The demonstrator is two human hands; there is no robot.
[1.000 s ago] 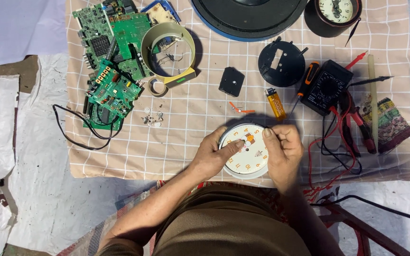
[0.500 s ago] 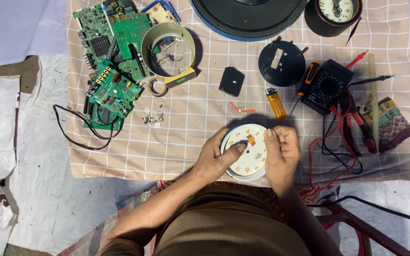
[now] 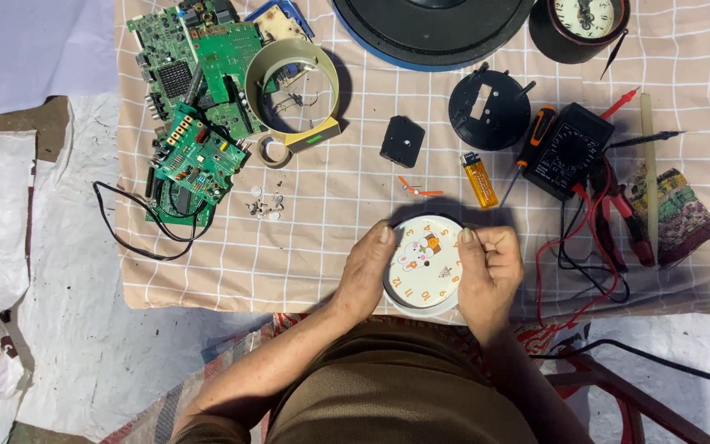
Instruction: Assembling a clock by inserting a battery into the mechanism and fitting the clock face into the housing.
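I see the left hand (image 3: 369,275) and right hand (image 3: 489,271) both closed on the rim of the round white clock dial with orange numerals (image 3: 423,263). The dial sits at the near edge of the beige checked cloth (image 3: 306,247). Judging by the parts lying apart, reassembly remains: the orange clock hands (image 3: 417,188) and square black movement (image 3: 402,141) lie beyond the dial, unfitted.

Bare checked cloth (image 3: 322,238) lies open leftward (screws (image 3: 265,205) beyond); lighter (image 3: 480,179) and orange hands (image 3: 417,188) crowd ahead.
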